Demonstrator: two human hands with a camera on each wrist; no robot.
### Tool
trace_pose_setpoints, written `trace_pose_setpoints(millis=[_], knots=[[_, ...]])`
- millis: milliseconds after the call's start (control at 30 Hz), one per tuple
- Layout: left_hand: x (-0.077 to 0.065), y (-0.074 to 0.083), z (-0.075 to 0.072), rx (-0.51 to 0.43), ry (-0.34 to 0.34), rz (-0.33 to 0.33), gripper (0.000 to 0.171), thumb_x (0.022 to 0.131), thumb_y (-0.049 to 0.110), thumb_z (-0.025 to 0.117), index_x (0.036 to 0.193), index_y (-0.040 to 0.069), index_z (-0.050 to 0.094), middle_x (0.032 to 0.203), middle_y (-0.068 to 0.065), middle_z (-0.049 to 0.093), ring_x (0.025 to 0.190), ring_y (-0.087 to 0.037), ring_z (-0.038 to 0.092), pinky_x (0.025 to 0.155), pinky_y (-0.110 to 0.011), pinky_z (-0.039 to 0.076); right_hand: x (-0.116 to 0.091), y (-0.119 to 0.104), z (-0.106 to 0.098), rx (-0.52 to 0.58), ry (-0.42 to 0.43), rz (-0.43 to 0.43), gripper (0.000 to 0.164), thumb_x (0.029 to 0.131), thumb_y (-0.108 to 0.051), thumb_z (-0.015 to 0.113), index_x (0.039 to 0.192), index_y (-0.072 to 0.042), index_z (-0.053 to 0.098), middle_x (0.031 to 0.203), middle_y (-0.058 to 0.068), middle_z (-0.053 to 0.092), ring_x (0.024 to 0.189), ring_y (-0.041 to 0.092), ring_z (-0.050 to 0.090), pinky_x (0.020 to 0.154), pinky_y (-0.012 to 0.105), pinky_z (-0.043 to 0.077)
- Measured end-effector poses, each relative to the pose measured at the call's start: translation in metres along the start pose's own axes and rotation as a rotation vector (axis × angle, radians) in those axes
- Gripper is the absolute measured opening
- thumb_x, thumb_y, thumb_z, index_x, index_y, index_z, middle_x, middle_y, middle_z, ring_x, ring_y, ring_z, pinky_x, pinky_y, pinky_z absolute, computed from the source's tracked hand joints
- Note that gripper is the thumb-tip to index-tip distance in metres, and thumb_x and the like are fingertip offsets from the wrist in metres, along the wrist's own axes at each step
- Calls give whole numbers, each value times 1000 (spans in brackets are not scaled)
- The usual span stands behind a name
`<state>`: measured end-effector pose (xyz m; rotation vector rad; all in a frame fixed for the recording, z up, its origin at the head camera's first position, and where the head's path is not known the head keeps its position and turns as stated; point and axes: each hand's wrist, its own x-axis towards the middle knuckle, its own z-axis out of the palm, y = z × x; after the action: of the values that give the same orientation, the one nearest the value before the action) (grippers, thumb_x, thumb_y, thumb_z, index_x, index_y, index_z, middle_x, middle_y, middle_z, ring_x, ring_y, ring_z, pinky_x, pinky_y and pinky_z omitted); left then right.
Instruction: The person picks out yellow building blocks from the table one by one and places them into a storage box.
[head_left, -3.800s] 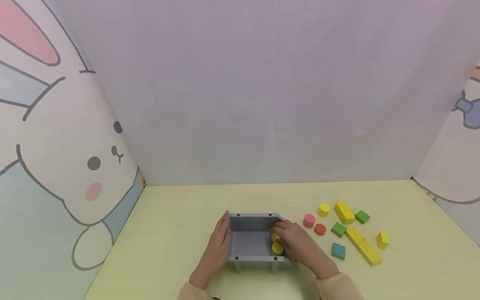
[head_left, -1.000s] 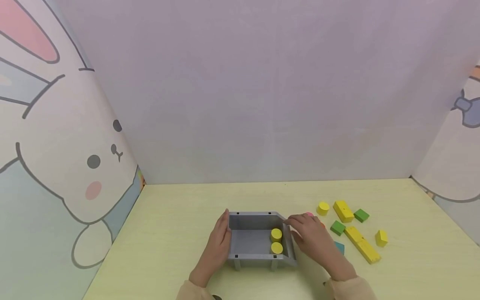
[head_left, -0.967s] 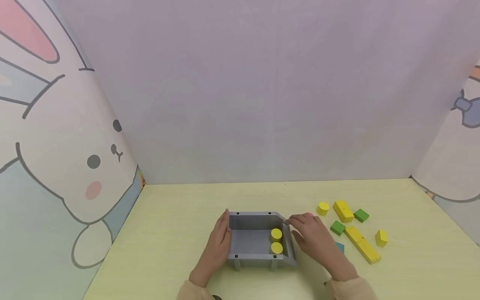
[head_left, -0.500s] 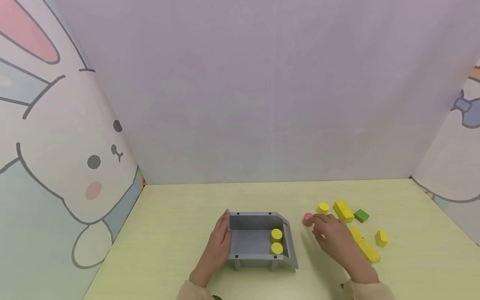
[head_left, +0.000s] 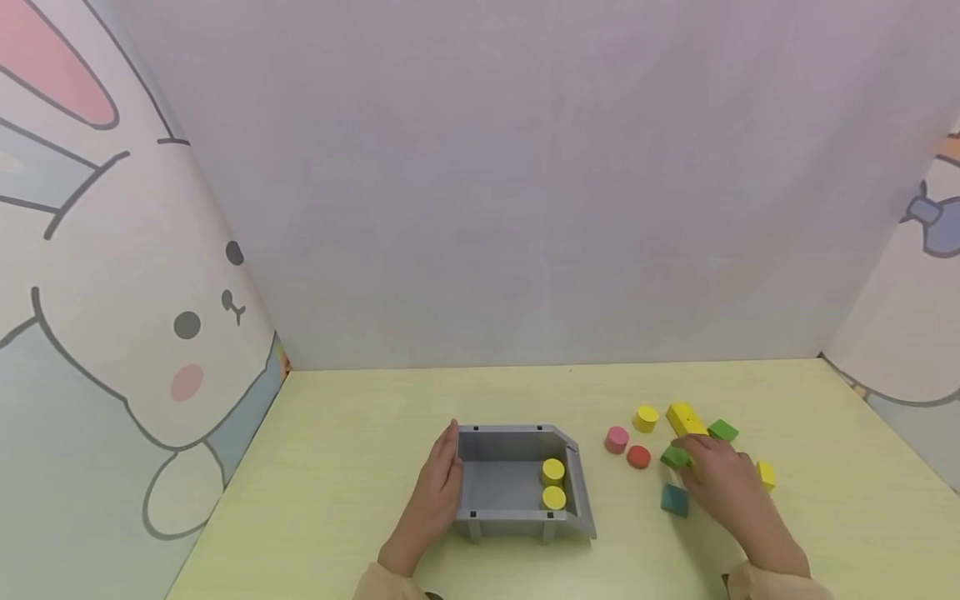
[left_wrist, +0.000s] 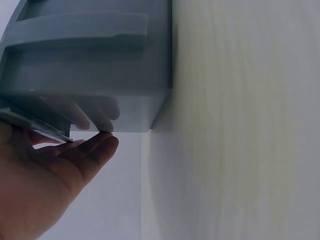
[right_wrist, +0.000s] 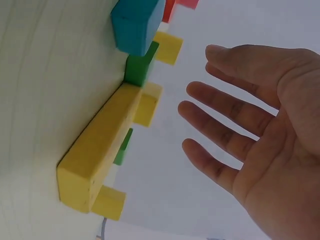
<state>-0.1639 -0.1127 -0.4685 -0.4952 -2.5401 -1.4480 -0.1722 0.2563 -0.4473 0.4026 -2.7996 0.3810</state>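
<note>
My left hand (head_left: 433, 483) rests along the left end of a grey plastic bin (head_left: 506, 516), its straight fingers touching the wall in the left wrist view. Two yellow cylinder blocks (head_left: 552, 472) stand inside, at the bin's right end. My right hand (head_left: 723, 479) hovers over the loose blocks with spread fingers and holds nothing. Under it lies a long yellow block (right_wrist: 100, 145), mostly covered in the head view but plain in the right wrist view. Close to its fingertips are a green block (head_left: 673, 457) and a blue block (head_left: 675, 501).
Left of the right hand lie a red disc (head_left: 639, 457), a pink cylinder (head_left: 617, 439) and a yellow cylinder (head_left: 646, 418). Beyond it are another yellow block (head_left: 686, 418) and a green one (head_left: 723, 430). A small yellow block (head_left: 765, 476) sits farther right. A curtain (head_left: 547, 208) closes the back.
The right hand has left the bin, where it was beside a yellow cylinder, and moved right over the loose blocks. The left hand and the bin stay in place.
</note>
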Motion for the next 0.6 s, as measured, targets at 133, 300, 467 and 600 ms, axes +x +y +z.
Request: trace_pose_setpoints(millis=[133, 300, 467, 600], knots=[[0, 0, 0, 5, -2, -1, 47, 98, 3, 29, 143, -3, 16, 148, -24, 21, 134, -34, 18, 109, -54, 23, -6, 15, -1, -12, -54, 65, 36, 71, -5, 71, 105, 2, 61, 105, 27, 62, 92, 46, 53, 63, 61, 48], [1, -1, 1, 21, 4, 0, 48, 97, 2, 30, 142, -4, 16, 148, -25, 21, 134, -34, 19, 109, -54, 23, -13, 32, -2, -9, -117, 130, 38, 74, -7, 68, 108, 6, 58, 109, 32, 57, 92, 51, 51, 66, 65, 46], [1, -2, 1, 24, -1, -2, 47, 97, 1, 30, 142, -6, 16, 148, -25, 21, 134, -34, 18, 109, -55, 23, -18, 43, -3, -7, -148, 164, 39, 74, -8, 68, 108, 8, 56, 109, 36, 54, 91, 52, 50, 67, 66, 45], [1, -2, 1, 22, -7, -7, 47, 97, 2, 29, 142, -6, 16, 148, -25, 21, 135, -33, 18, 109, -55, 23, -20, 48, -3, -4, -166, 182, 41, 75, -9, 68, 109, 9, 56, 110, 37, 53, 92, 52, 49, 68, 67, 45]])
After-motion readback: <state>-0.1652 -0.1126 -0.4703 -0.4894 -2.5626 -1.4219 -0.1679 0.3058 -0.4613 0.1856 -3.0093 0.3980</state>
